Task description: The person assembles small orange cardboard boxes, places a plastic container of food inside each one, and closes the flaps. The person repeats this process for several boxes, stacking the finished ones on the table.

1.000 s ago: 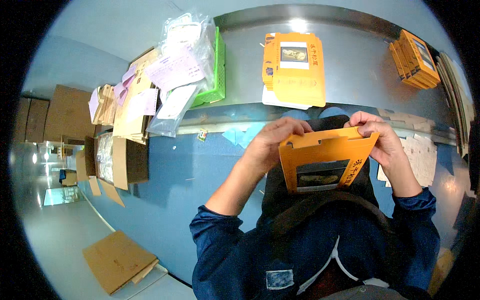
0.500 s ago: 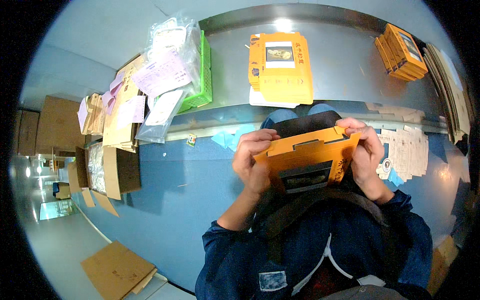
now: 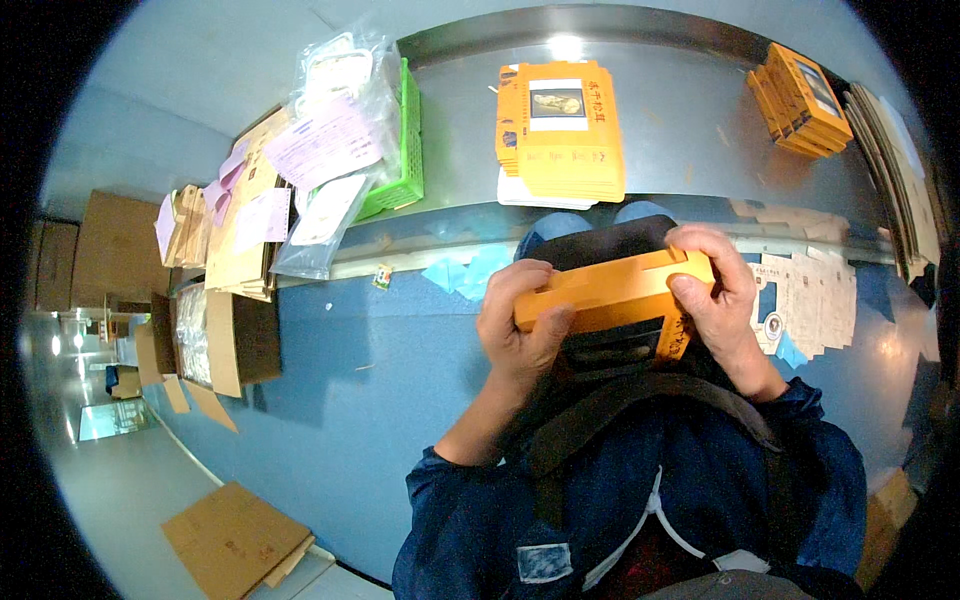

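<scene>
An orange carton (image 3: 620, 292) with a dark window is held above my lap, its top end facing up and folded over. My left hand (image 3: 522, 325) is closed around one end, with the thumb pressed on the near side of the top. At the other end my right hand (image 3: 718, 295) grips the carton, thumb on the near edge and fingers over the far edge. The far side and underside of the carton are hidden. On the metal table (image 3: 690, 120) beyond lies a stack of flat orange cartons (image 3: 560, 130) with a picture on top.
Several folded orange boxes (image 3: 800, 100) stand at the far right, beside upright cardboard sheets (image 3: 890, 170). A green basket (image 3: 408, 150) with plastic bags and purple slips sits on the left. Further left are cardboard stacks and an open cardboard box (image 3: 245, 340). Paper sheets (image 3: 810, 300) lie to the right.
The carton's open top flaps have been folded down into a flat end. My left thumb has moved onto the near top edge, and my right thumb now presses there too.
</scene>
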Demonstrator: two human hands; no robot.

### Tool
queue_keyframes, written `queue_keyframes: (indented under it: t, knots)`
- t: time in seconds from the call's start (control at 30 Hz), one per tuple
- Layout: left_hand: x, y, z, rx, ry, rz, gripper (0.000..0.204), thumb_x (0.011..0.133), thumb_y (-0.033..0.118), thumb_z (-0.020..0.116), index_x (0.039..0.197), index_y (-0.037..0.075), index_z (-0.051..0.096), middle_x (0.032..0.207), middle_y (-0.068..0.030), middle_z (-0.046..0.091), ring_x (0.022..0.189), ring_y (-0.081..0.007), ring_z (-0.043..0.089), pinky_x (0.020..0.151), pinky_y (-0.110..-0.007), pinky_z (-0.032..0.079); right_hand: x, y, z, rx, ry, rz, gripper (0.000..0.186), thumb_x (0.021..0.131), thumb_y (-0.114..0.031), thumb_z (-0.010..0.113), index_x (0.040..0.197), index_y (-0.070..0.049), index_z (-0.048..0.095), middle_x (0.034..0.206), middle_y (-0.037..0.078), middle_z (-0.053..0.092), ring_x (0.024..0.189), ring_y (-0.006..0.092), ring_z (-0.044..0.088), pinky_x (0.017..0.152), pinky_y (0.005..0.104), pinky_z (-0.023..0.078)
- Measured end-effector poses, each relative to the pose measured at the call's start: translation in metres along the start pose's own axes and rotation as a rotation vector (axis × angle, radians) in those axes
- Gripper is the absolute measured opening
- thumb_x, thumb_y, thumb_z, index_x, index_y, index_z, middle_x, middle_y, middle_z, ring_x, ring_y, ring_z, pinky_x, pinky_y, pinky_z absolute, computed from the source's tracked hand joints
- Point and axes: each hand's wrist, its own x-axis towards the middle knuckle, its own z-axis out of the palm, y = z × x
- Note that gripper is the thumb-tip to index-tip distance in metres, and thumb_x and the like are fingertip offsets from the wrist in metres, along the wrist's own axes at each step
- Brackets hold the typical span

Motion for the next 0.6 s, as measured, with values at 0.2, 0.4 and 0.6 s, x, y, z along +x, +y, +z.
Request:
queue_keyframes:
  t: [0.2, 0.4, 0.6]
  knots:
    - [-0.001, 0.011, 0.006, -0.131, 0.056, 0.012, 0.058, 0.081, 0.035, 0.063, 0.120, 0.000, 0.036, 0.108, -0.0222, 0.052, 0.083, -0.0267, 0.058, 0.077, -0.037, 0.047, 0.007, -0.021, -0.002, 0.850, 0.096, 0.569, 0.034, 0.086, -0.026, 0.049, 0.105, 0.002, 0.054, 0.100, 0.013, 0.059, 0.095, 0.0192, 0.056, 0.084, 0.0301, 0.044]
    - [0.001, 0.007, 0.007, -0.119, 0.017, 0.093, 0.063, 0.080, 0.048, 0.059, 0.115, -0.001, 0.041, 0.106, -0.0226, 0.051, 0.081, -0.0269, 0.059, 0.071, -0.036, 0.049, 0.019, -0.019, -0.017, 1.024, -0.078, 0.779, 0.014, 0.070, -0.007, 0.052, 0.082, -0.001, 0.055, 0.087, 0.012, 0.059, 0.080, 0.0179, 0.055, 0.074, 0.0267, 0.044]
    - [-0.001, -0.001, 0.000, -0.215, -0.040, 0.111, 0.040, 0.076, 0.029, 0.068, 0.096, -0.002, 0.055, 0.108, -0.0196, 0.052, 0.083, -0.0241, 0.059, 0.074, -0.032, 0.048, 0.012, -0.013, -0.009, 1.017, -0.070, 0.752, 0.012, 0.065, -0.005, 0.052, 0.077, -0.003, 0.052, 0.081, 0.009, 0.054, 0.072, 0.0157, 0.051, 0.067, 0.0248, 0.041]
